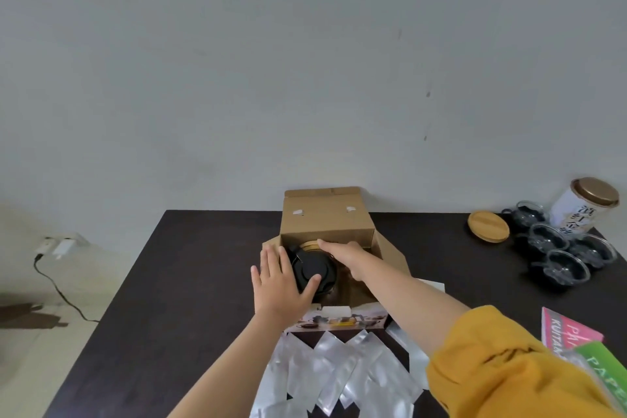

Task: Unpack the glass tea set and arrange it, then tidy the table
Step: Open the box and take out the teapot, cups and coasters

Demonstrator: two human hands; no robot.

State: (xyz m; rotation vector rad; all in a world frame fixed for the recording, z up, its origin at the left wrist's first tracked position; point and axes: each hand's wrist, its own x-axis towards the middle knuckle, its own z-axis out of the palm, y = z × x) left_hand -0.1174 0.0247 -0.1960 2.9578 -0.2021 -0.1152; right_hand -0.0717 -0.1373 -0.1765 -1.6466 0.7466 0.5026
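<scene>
An open cardboard box [325, 224] stands at the middle of the dark table [190, 282]. Inside it sits a round black piece [314, 270], with a wooden lid [310, 245] behind it. My left hand [281, 278] lies against the box's left side, fingers straight and thumb on the black piece. My right hand [342, 253] reaches into the box, fingers curled over the wooden lid's edge. Several glass cups [565, 270] stand at the far right, beside a second wooden lid [488, 226].
A white tea canister [583, 210] with a bronze lid stands behind the cups. Silver foil packets [339, 370] lie spread in front of the box. A pink booklet [566, 332] and a green paper packet [607, 370] lie near right. A charger and cable [61, 248] are on the floor at the left.
</scene>
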